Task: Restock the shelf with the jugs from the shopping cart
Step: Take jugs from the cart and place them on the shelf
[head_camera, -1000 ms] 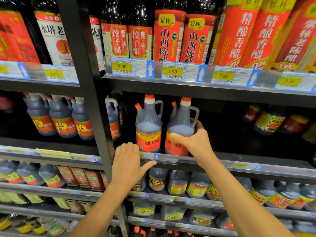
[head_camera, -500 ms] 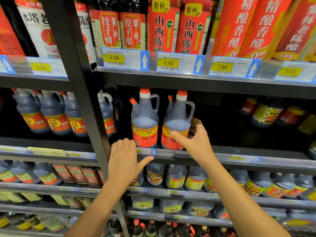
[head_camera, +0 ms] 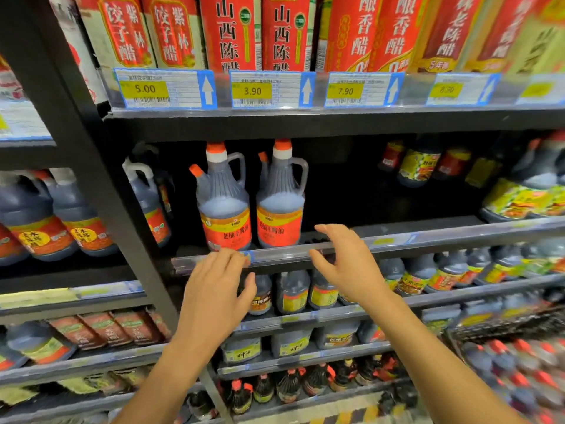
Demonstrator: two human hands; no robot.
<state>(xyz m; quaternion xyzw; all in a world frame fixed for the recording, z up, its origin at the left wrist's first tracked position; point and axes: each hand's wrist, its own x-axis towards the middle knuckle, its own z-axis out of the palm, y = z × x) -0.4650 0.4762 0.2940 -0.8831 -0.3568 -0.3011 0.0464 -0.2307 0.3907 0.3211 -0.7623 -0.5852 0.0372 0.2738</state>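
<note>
Two dark jugs with orange caps and red-yellow labels stand upright side by side on the middle shelf: the left jug (head_camera: pixel 224 203) and the right jug (head_camera: pixel 280 200). My right hand (head_camera: pixel 345 264) hovers in front of the shelf rail (head_camera: pixel 428 240), just right of and below the right jug, fingers relaxed and holding nothing. My left hand (head_camera: pixel 217 286) is flat in front of the rail below the left jug, fingertips at the rail's edge. To the right of the two jugs the shelf is dark and bare.
A black upright post (head_camera: pixel 101 179) divides the shelving at left, with similar jugs (head_camera: pixel 33 221) beyond it. Red vinegar bottles (head_camera: pixel 232 32) fill the shelf above, price tags (head_camera: pixel 253 90) below them. Smaller bottles (head_camera: pixel 293 292) line the lower shelves. Jugs with caps show at the lower right (head_camera: pixel 519 371).
My right hand has let go of the right jug and drawn back toward me. The jug stays standing on the shelf. The view has shifted closer and slightly down.
</note>
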